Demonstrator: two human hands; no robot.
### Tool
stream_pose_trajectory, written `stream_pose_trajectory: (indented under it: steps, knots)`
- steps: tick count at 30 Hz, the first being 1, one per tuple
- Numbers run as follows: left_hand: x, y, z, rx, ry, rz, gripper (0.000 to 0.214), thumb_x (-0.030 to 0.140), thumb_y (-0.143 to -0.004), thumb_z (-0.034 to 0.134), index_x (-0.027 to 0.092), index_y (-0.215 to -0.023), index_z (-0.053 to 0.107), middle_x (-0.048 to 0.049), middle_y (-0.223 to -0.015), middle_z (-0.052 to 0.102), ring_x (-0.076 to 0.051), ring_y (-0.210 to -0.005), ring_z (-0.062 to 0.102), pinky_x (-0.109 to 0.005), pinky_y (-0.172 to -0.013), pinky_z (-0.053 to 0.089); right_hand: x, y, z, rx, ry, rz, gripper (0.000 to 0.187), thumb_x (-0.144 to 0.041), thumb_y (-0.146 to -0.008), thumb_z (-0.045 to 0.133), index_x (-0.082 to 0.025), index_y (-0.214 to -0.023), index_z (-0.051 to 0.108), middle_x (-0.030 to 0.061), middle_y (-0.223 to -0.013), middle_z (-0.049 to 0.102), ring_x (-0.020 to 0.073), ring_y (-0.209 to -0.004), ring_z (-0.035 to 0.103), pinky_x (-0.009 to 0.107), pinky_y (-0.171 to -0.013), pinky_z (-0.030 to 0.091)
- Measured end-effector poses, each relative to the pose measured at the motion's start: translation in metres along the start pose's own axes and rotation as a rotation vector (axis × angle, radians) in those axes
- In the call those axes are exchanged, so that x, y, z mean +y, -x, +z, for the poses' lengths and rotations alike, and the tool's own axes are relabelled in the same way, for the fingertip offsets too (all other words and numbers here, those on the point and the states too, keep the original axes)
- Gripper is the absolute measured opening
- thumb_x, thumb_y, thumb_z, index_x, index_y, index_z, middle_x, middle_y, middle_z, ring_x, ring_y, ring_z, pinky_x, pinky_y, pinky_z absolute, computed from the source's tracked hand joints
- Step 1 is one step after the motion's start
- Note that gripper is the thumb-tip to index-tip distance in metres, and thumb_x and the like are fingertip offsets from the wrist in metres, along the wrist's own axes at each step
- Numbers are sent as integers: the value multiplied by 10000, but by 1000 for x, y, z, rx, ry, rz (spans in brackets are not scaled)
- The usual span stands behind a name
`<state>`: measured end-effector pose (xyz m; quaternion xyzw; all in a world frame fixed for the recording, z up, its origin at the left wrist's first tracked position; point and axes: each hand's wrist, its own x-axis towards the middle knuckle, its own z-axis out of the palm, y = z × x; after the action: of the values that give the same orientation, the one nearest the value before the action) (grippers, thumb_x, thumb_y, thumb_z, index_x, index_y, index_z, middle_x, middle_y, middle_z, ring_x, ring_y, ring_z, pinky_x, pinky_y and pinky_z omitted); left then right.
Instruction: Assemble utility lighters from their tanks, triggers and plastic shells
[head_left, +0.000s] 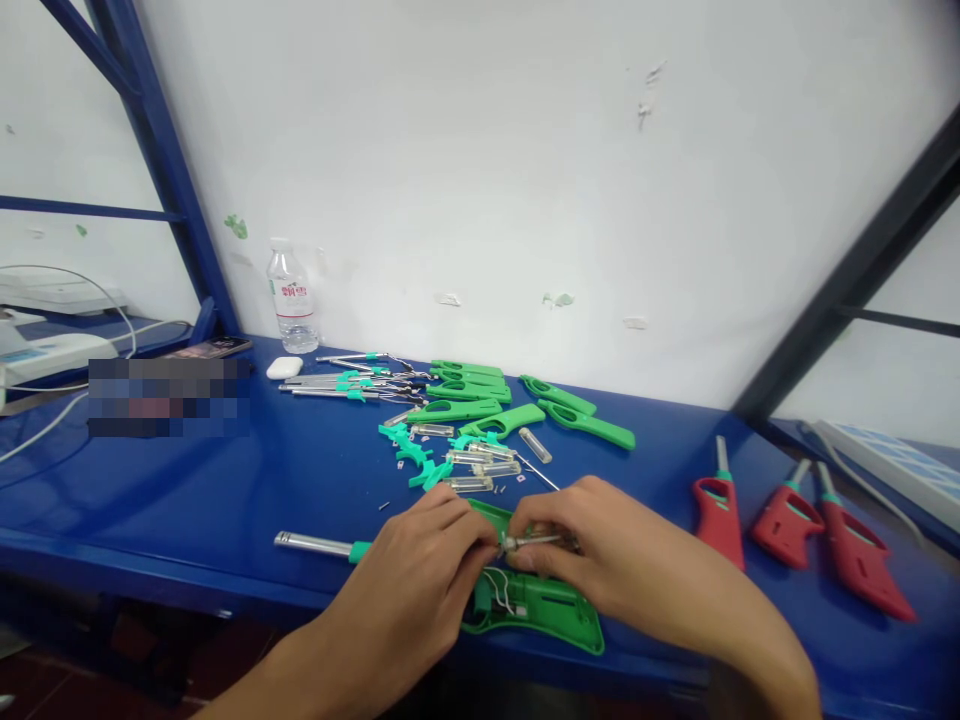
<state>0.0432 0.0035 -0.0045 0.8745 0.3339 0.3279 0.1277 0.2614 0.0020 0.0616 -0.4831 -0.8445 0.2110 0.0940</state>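
Observation:
My right hand point(559, 535) is closed around a clear lighter fuel tank point(536, 541), its nozzle end pointing left. Fingertips of my left hand point(450, 535) are pinched close to that end; whatever they hold is too small or hidden. Below both hands lies an open green lighter shell half point(559, 612) with white wires point(504, 590) inside. Its metal lighter tube point(311, 543) with a teal collar sticks out left past my left hand. Part of another green piece shows behind my fingers.
Behind my hands lie several clear fuel tanks point(495, 468), teal triggers point(405, 440), green shell halves point(585, 425) and metal tubes with wires point(337, 393). Red lighters point(787, 525) lie at right. A water bottle point(291, 300) and white case point(285, 368) stand by the wall.

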Motion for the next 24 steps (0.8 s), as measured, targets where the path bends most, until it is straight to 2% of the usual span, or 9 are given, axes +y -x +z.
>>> stream_pose_trajectory:
  steps: [4,8,10,14,17,20,24]
  knots:
    - [3,0,-4,-67,-3,-28,190,131,-1078,491,218,-1020,650,4,-973,693,-194,-901,633,-393,-935,479,1,0,-1,3,-7,1,207,-414,-1030,675,-279,-900,763,-52,-716,691,140,-651,571,264,-601,328]
    - [11,4,-8,-105,-25,-68,145,219,-1074,510,230,-1063,655,-15,-1033,705,-230,-963,665,-447,-956,524,2,1,0,-3,-18,1,213,-388,-1036,658,-279,-884,760,-56,-695,692,145,-655,578,266,-597,332]
    - [15,7,-11,-106,-67,-73,142,265,-1052,564,238,-1157,656,-36,-1119,718,-260,-1042,685,-492,-998,537,4,1,1,5,-32,6,205,-383,-1033,660,-284,-896,776,-49,-747,724,155,-705,609,264,-625,361]
    - [21,10,-19,-175,-183,-53,481,418,-984,702,212,-1402,584,-121,-1343,693,-344,-1221,676,-597,-1098,513,9,1,3,54,-61,9,164,-410,-1005,705,-290,-949,802,-33,-912,766,180,-867,663,265,-731,421]
    - [21,10,-24,-236,-226,-49,626,476,-924,777,199,-1444,568,-152,-1401,668,-378,-1265,659,-610,-1092,524,11,2,2,65,-66,0,146,-420,-1006,710,-308,-1014,804,-29,-984,763,195,-957,664,274,-803,435]
    - [19,10,-24,-240,-220,-56,553,424,-917,796,234,-1399,601,-127,-1383,672,-364,-1230,671,-590,-1059,545,11,2,0,60,-76,13,136,-417,-1006,712,-326,-1075,785,-40,-995,762,196,-965,662,277,-793,432]
    - [13,10,-21,-225,-164,-75,306,350,-967,736,269,-1253,663,-81,-1288,689,-337,-1158,676,-560,-994,561,7,4,-3,39,-88,43,141,-423,-997,714,-296,-983,774,-38,-873,742,196,-881,660,277,-705,413]
